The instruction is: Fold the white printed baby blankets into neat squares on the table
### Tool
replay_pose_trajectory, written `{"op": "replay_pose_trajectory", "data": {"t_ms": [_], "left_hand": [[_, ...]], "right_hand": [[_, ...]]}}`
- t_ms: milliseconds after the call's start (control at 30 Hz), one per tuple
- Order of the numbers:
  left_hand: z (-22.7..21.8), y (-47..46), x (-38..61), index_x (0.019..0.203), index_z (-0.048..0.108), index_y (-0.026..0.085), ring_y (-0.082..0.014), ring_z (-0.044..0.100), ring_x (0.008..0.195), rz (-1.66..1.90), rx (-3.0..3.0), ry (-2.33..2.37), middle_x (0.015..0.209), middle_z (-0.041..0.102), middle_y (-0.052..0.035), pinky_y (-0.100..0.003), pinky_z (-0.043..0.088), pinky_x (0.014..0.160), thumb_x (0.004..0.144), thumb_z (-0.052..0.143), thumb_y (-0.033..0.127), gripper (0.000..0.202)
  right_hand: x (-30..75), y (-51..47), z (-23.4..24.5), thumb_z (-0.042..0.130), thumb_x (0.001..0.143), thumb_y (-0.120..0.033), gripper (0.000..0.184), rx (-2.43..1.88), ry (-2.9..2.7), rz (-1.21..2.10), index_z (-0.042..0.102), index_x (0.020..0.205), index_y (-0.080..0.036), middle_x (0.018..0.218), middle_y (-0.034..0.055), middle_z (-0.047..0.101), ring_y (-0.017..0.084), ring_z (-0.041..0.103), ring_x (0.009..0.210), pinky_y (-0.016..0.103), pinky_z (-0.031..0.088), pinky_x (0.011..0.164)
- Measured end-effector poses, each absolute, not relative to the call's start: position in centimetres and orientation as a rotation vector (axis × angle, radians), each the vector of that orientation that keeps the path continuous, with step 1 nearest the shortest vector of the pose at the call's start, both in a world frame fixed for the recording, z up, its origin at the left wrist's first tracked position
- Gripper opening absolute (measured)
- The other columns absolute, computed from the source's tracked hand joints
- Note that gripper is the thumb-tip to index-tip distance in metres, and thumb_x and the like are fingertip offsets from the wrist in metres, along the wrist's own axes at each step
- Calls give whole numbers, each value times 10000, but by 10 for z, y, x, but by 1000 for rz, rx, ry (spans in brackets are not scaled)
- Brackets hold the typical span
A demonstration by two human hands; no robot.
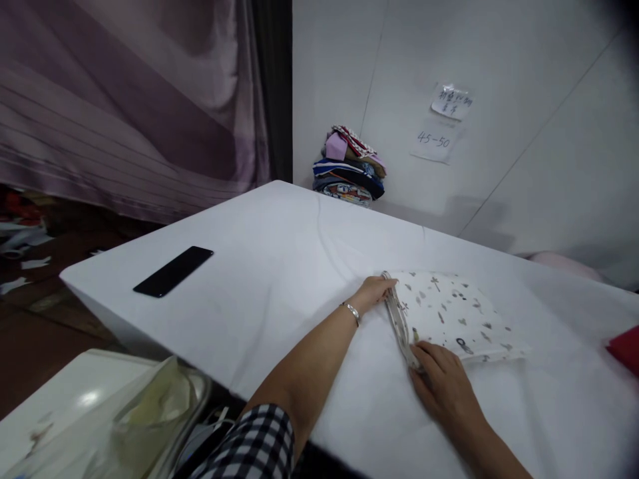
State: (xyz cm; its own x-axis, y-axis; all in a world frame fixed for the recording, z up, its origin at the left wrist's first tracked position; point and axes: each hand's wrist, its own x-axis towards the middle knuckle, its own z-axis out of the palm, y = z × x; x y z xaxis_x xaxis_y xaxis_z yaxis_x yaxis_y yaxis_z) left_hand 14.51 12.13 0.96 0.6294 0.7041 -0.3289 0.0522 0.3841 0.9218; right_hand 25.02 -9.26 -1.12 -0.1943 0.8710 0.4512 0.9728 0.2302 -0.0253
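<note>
A folded white cloth with small dark prints lies on the white-covered table. My left hand, a bracelet on its wrist, has its fingers closed on the far end of the cloth's left edge. At the near end of that same edge my right hand is pinching the cloth. Both hands rest on the table surface.
A black phone lies at the table's left corner. A stack of folded clothes sits at the far edge by the wall. Something red lies at the right edge. A white container with a plastic bag stands below left.
</note>
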Motion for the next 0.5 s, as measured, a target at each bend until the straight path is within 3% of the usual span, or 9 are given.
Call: {"op": "replay_pose_trajectory", "data": {"t_ms": [133, 333, 500], "left_hand": [[3, 117, 149, 557, 502, 159, -82, 409, 477, 433, 1489, 931, 514, 462, 35, -212, 299, 452, 663, 659, 380, 292], [-2, 118, 154, 584, 555, 155, -106, 455, 543, 427, 1586, 1002, 548, 500, 20, -214, 339, 496, 684, 604, 325, 203], [3, 112, 149, 651, 598, 139, -103, 456, 536, 428, 1529, 986, 567, 525, 6, -212, 351, 493, 717, 580, 478, 346]], "right_hand": [[248, -92, -12, 485, 826, -238, 358, -1724, -2127, -386, 502, 1180, -187, 1090, 129, 577, 256, 534, 991, 422, 423, 816], [246, -92, -9, 510, 806, -212, 363, -1729, -2117, -370, 501, 1165, -163, 1092, 129, 567, 252, 513, 993, 416, 414, 828], [245, -92, -11, 509, 803, -222, 356, -1747, -2086, -380, 503, 1154, -161, 1095, 124, 563, 247, 506, 990, 414, 405, 832]]}}
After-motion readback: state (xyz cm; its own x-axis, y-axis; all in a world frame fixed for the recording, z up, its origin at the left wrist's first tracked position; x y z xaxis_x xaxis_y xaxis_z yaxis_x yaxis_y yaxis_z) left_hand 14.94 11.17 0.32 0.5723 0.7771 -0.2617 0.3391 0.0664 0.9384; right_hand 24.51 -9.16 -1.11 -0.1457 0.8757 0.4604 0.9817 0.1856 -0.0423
